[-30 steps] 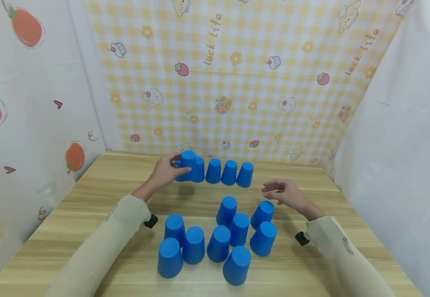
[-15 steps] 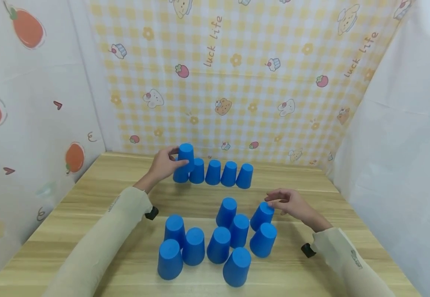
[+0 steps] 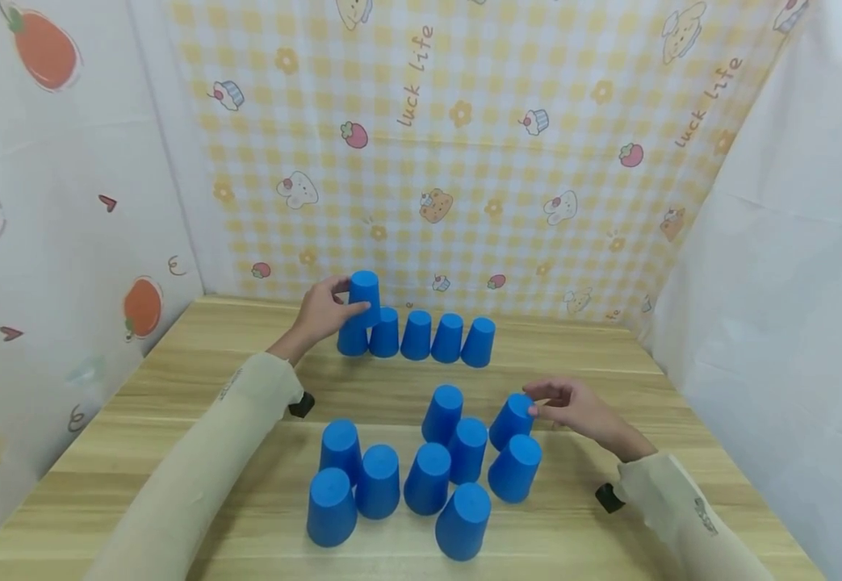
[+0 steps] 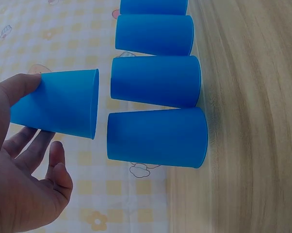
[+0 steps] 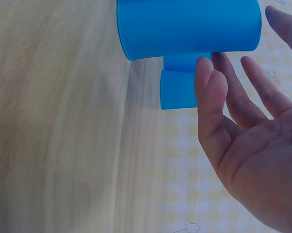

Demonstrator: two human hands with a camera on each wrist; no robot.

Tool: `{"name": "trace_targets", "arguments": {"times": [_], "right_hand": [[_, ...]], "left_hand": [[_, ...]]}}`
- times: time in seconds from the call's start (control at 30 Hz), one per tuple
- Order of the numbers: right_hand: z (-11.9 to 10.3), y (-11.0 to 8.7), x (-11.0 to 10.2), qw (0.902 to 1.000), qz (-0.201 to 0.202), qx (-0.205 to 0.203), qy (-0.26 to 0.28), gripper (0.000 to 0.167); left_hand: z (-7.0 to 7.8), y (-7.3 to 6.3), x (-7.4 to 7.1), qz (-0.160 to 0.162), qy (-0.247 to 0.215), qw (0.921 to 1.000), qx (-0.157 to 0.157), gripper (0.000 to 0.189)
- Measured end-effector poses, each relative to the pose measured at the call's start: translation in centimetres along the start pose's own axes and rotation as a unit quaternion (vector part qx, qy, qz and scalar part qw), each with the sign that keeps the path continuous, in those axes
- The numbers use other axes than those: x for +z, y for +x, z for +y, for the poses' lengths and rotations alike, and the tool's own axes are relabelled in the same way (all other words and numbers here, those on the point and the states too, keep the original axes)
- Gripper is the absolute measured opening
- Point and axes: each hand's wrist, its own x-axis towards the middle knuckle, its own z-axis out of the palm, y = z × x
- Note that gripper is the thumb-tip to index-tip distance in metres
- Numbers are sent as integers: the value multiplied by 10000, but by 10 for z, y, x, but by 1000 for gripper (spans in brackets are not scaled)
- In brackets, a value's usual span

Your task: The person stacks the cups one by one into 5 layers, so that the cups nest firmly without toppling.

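Observation:
My left hand (image 3: pixel 324 311) pinches an upside-down blue cup (image 3: pixel 364 289) between thumb and fingers. It hovers just above the two leftmost cups of a row at the back; the left wrist view shows a small gap between the rim of the held cup (image 4: pixel 63 102) and the tops of the row cups (image 4: pixel 155 138). My right hand (image 3: pixel 573 410) is beside the top of an upside-down blue cup (image 3: pixel 512 424) at the front group's far right. In the right wrist view, its spread, slightly bent fingers lie around that cup (image 5: pixel 189 26) without gripping it.
Several upside-down cups form the back row, ending at a right-hand cup (image 3: pixel 479 343). More stand loosely grouped in front, such as the nearest cup (image 3: pixel 462 523). The wooden table (image 3: pixel 246 492) meets a checked cloth (image 3: pixel 493 161) behind and white cloths at the sides.
My left hand has lifted its cup from in front of the row's left end to above it. The right hand has moved nearer, down to the front group's far-right cup.

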Motion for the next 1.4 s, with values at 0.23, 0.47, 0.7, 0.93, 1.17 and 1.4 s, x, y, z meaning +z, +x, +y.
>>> {"name": "trace_targets", "arguments": {"times": [0.23, 0.47, 0.7, 0.93, 1.17, 1.4], "right_hand": [[4, 0, 1, 9999, -132, -83, 59, 45], [2, -2, 3, 9995, -220, -37, 209, 46], [4, -2, 3, 9996, -212, -37, 181, 46], [6, -2, 2, 9995, -200, -80, 238, 45], [7, -4, 3, 9993, -234, -101, 282, 44], [10, -4, 4, 9992, -260, -193, 236, 43]], "left_hand": [[0, 6, 1, 10, -30, 10000, -76, 64], [-1, 10, 2, 7, -14, 9998, -200, 65], [-6, 15, 3, 10, 31, 9997, -222, 65], [-9, 20, 7, 5, 75, 9998, -204, 65], [-7, 20, 9, -63, 57, 9994, -325, 66], [-8, 24, 10, -74, 7, 9993, -364, 65]]}}
